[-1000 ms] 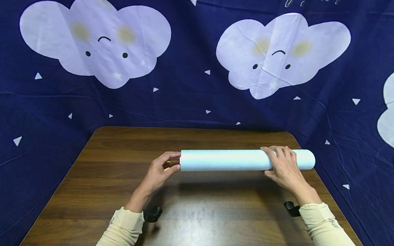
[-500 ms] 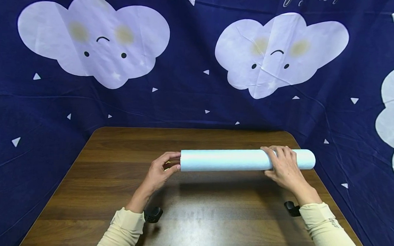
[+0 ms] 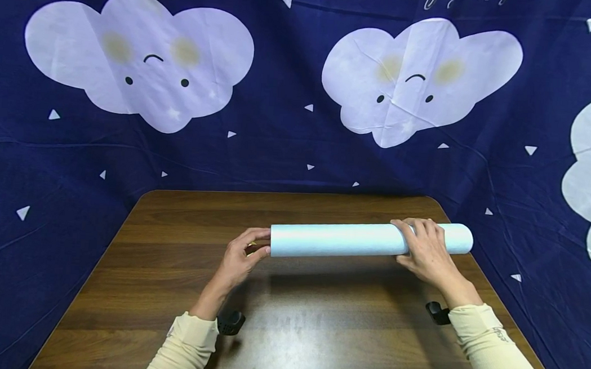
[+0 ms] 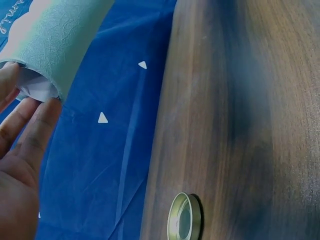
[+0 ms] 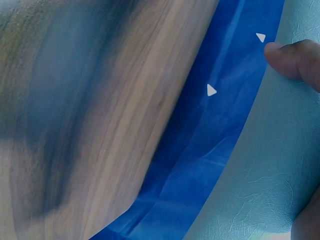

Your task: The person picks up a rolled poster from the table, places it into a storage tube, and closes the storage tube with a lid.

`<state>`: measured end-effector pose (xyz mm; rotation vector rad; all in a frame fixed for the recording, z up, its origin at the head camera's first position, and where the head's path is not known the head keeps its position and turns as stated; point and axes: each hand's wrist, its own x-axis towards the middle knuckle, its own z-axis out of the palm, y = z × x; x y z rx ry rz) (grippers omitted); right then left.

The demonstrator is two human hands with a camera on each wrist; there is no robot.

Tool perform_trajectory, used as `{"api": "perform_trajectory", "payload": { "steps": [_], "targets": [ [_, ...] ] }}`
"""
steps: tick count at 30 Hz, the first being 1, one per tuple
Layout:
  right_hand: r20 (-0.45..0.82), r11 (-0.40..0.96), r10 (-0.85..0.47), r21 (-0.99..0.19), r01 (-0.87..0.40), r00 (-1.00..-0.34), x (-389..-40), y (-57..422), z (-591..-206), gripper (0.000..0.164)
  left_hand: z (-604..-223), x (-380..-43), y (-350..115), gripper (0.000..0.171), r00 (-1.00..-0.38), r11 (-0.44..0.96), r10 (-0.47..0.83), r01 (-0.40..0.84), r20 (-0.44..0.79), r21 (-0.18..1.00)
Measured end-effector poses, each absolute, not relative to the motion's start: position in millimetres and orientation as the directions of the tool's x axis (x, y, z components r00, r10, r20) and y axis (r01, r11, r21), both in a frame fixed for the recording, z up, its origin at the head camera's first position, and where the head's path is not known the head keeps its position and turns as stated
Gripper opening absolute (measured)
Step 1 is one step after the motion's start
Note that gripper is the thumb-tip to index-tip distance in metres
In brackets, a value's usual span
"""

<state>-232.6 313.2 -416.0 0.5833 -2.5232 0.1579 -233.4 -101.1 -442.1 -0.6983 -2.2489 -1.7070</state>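
roll (image 3: pixel 340 241) in wide right grip (image 3: pixel 424 251)

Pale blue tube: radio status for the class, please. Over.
Right grip holding tube near right end, above table. Left grip touching open left end. Round gold-coloured lid on table, apart from tube; nothing seen blocking.

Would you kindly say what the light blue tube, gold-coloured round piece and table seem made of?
Light blue tube: perhaps paper or vinyl, softly sheened, with fine crinkled embossing. Gold-coloured round piece: probably thin metal, judging by its shiny rim. Table: wood or wood-look laminate, semi-gloss; brown grain and a bright reflection show.
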Motion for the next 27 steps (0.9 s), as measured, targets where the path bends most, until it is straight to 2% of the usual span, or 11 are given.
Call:
{"api": "perform_trajectory", "payload": {
  "steps": [5, 13, 21, 27],
  "targets": [
    [0.529, 0.897, -0.374, 0.0, -0.441, -0.761, -232, 314, -416, 0.082, -444, -233, -100, 0.032, -0.84, 0.197, 0.224, 0.535, 0.494, 0.821],
    [0.51, 0.904, -0.36, -0.014, -0.426, -0.781, -229, 315, -416, 0.084, -443, -232, -99, 0.033, -0.851, 0.174, 0.226, 0.515, 0.475, 0.839],
    [0.517, 0.905, -0.357, -0.013, -0.424, -0.778, -228, 319, -418, 0.083, -413, -214, -98, 0.032, -0.849, 0.204, 0.211, 0.523, 0.485, 0.827],
    [0.516, 0.907, -0.352, -0.016, -0.42, -0.781, -227, 320, -418, 0.084, -412, -215, -103, 0.033, -0.83, 0.198, 0.216, 0.553, 0.514, 0.809]
  ]
}}
